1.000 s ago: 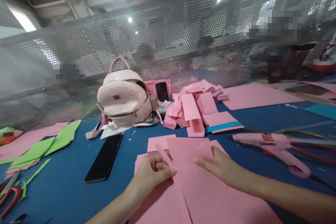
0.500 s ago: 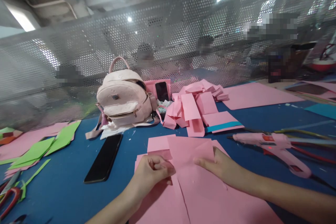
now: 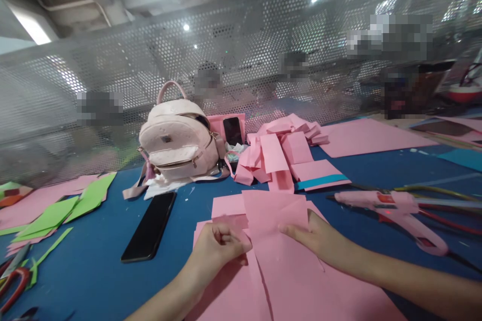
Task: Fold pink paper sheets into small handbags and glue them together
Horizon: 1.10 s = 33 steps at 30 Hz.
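Observation:
A piece of pink paper (image 3: 273,215) stands raised above other pink sheets at the front of the table. My right hand (image 3: 320,238) grips its right side, thumb on the near face and fingers hidden behind. My left hand (image 3: 220,243) is closed in a pinch at the left of that piece, with pink paper at its fingertips; I cannot tell exactly which layer it pinches. Below both hands lies a larger pink sheet (image 3: 301,281) with a lengthwise edge running toward me.
A black phone (image 3: 148,228) lies left of my hands, a pale pink backpack (image 3: 178,135) behind it. Folded pink strips (image 3: 273,153) are piled behind the paper. A pink glue gun (image 3: 391,210) with a cord lies right, near pliers-like handles. Scissors (image 3: 15,286) and green paper (image 3: 50,218) lie left.
The raised pink paper has shifted up slightly, and its upper edge now tilts a little differently. Both hands have stayed almost in place.

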### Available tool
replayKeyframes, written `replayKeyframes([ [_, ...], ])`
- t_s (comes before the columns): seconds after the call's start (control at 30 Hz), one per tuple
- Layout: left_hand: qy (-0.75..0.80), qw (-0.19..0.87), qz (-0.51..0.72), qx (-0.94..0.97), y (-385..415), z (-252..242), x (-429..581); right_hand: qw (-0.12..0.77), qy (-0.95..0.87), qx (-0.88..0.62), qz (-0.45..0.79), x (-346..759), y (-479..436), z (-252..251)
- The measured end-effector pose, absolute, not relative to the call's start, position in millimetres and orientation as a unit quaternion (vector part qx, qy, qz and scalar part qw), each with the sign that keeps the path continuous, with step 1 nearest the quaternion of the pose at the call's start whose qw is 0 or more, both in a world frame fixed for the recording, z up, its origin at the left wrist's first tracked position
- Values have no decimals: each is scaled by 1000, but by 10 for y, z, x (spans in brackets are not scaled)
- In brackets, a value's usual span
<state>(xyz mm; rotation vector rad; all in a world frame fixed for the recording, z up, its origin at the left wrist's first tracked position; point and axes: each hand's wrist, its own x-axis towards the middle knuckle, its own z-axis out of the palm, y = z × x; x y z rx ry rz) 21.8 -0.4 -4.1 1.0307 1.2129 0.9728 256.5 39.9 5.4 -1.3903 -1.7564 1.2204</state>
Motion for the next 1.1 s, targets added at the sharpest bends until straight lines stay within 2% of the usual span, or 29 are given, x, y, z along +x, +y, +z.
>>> replayKeyframes([
  [0.23, 523, 593, 369, 489, -35, 104, 255, 283, -660, -506, 478, 2543, 378, 124],
  [0.53, 535, 606, 401, 431, -20, 58, 211, 321, -656, -519, 445, 2607, 500, -131],
  [0.87, 477, 632, 439, 426, -51, 91, 224, 325, -662, -528, 422, 2611, 450, -63],
  [1.1, 479, 629, 428, 438, 5, 3, 195, 318, -679, -461, 474, 2611, 482, -91],
])
